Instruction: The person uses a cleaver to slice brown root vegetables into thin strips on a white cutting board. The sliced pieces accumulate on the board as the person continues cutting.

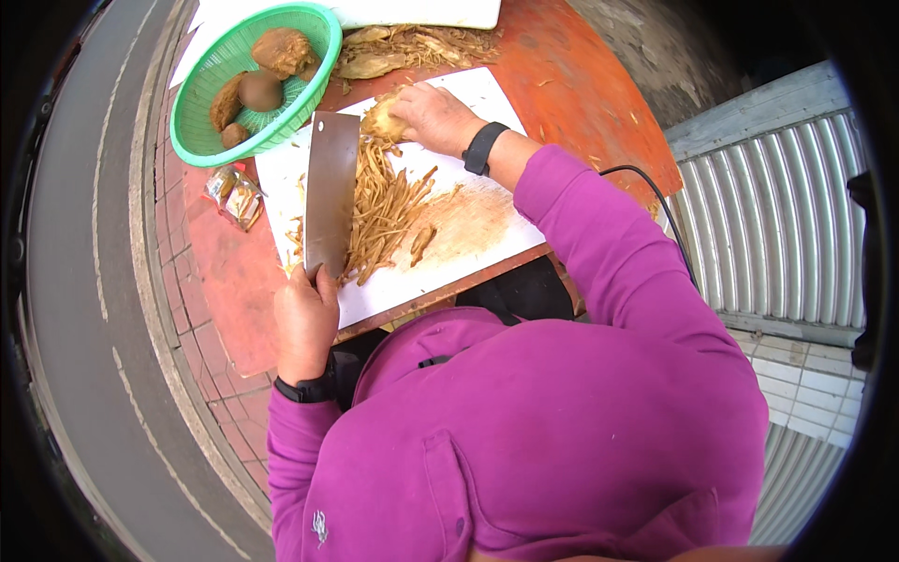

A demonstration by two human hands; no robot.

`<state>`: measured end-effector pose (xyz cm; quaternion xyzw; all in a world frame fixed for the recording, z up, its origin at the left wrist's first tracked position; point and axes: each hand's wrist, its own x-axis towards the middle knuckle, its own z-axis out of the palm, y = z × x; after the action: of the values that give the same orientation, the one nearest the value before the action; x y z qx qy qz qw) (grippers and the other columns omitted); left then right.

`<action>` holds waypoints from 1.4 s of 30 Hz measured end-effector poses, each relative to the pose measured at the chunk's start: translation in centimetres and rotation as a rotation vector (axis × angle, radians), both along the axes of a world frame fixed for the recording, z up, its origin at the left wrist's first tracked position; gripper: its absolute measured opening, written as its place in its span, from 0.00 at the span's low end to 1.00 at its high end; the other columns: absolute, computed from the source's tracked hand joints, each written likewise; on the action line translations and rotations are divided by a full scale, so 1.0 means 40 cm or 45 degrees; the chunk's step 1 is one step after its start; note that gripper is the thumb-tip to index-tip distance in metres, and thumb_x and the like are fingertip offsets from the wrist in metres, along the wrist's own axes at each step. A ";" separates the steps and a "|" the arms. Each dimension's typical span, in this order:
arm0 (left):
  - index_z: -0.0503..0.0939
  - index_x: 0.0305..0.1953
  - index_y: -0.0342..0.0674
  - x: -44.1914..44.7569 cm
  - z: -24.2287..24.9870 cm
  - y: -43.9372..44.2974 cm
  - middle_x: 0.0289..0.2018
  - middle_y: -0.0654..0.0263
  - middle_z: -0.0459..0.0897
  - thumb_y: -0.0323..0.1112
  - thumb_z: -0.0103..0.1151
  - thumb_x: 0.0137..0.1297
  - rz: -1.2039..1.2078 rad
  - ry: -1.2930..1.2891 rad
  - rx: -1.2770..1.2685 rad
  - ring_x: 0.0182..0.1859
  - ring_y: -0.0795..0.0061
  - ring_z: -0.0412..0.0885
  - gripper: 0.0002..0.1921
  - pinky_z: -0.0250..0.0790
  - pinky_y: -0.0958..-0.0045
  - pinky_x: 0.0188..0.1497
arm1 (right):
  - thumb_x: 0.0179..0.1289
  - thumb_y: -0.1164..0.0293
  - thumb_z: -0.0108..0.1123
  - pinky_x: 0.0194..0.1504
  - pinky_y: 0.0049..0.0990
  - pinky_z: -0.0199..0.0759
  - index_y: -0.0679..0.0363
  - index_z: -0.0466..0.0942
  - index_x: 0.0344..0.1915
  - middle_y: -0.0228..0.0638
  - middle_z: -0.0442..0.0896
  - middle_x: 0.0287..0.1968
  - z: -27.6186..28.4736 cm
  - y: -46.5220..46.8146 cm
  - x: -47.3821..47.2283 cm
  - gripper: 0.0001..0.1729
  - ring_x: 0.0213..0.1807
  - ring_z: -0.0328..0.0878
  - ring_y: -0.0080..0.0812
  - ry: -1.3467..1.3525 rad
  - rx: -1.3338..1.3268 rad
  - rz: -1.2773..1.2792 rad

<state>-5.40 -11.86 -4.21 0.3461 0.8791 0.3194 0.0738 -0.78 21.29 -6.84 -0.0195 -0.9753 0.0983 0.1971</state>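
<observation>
My left hand (pixel 307 319) grips a broad metal cleaver (pixel 333 183) at its near end, with the thumb against the blade; the handle is hidden. The blade points away from me over a white cutting board (pixel 484 242). Just right of it lies a heap of thin brown strips (pixel 386 211), apparently cut plant root. Beyond the heap, my right hand (pixel 437 116) holds a pale yellowish-brown piece (pixel 383 119) of what looks like the same root, fingers curled over its right side. A small brown scrap (pixel 422 244) rests apart on the stained part of the board.
A green plastic basket (pixel 184 133) with several brown lumps stands at the far left. Near it are small clear packets (pixel 235 195). More fibrous pieces (pixel 421 53) lie behind the board on the worn red table (pixel 583 91). A black cable (pixel 657 193) hangs at the table's right edge.
</observation>
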 end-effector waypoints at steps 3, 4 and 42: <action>0.80 0.34 0.30 0.002 -0.001 0.001 0.24 0.44 0.82 0.34 0.58 0.65 0.001 0.026 -0.102 0.27 0.45 0.82 0.11 0.74 0.54 0.30 | 0.55 0.68 0.66 0.51 0.39 0.72 0.55 0.81 0.35 0.37 0.79 0.39 -0.007 0.000 -0.009 0.08 0.50 0.75 0.43 -0.002 0.098 -0.026; 0.81 0.34 0.30 0.000 -0.001 0.001 0.25 0.44 0.82 0.34 0.58 0.65 0.005 0.024 -0.114 0.27 0.45 0.83 0.11 0.74 0.54 0.30 | 0.55 0.68 0.65 0.51 0.39 0.72 0.55 0.81 0.36 0.37 0.79 0.39 -0.003 0.003 -0.006 0.08 0.49 0.75 0.43 -0.026 0.098 -0.029; 0.81 0.40 0.25 -0.021 -0.015 -0.004 0.25 0.43 0.83 0.34 0.55 0.68 0.006 -0.031 -0.029 0.29 0.50 0.85 0.14 0.73 0.59 0.31 | 0.60 0.74 0.62 0.42 0.27 0.76 0.65 0.82 0.43 0.41 0.87 0.36 0.063 0.055 0.195 0.12 0.39 0.83 0.29 -0.555 -0.707 -0.172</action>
<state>-6.24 -12.02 -4.79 0.3392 0.8825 0.3137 0.0876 7.01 23.49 -4.33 -0.1572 -0.9269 0.3399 -0.0222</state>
